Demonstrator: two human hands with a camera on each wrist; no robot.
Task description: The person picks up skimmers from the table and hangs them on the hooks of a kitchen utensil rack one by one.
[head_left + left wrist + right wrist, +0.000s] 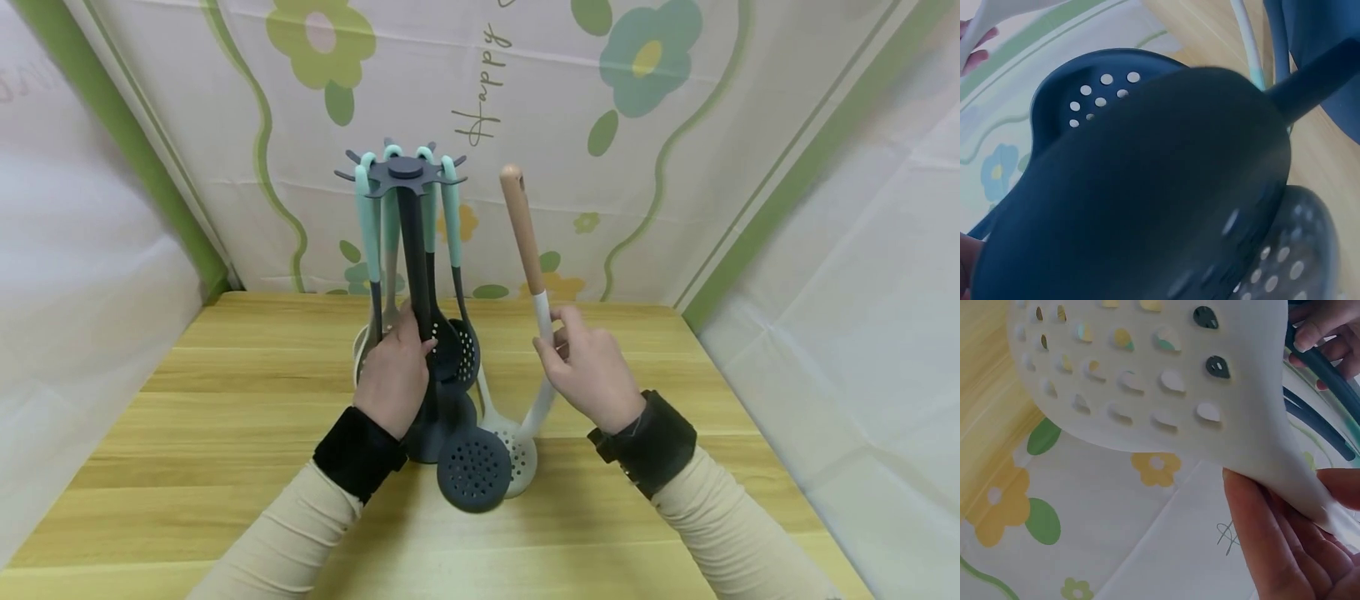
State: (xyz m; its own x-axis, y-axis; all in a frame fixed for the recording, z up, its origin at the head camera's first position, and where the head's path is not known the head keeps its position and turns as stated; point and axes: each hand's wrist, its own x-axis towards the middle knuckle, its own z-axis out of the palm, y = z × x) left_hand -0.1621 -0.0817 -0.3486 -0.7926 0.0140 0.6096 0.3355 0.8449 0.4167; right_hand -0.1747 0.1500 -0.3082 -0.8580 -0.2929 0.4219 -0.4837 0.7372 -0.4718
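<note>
My left hand (392, 379) grips the dark post of a utensil stand (414, 250). Several utensils with mint handles (367, 221) hang from its arms, among them a dark perforated skimmer (468, 354). To the right, my right hand (596, 373) pinches the white neck of a skimmer with a wood-coloured handle (522, 225), handle end up. In the right wrist view its white perforated head (1244, 394) fills the top. A rounded dark utensil head (1141, 181) covers much of the left wrist view and hides most of the left hand.
A dark perforated disc (474, 469) overlaps a white perforated head (522, 457) in front of the stand; which utensil carries the disc I cannot tell. The wooden tabletop (225, 417) meets a flowered cloth backdrop (450, 67). White cloth walls (862, 250) rise at both sides.
</note>
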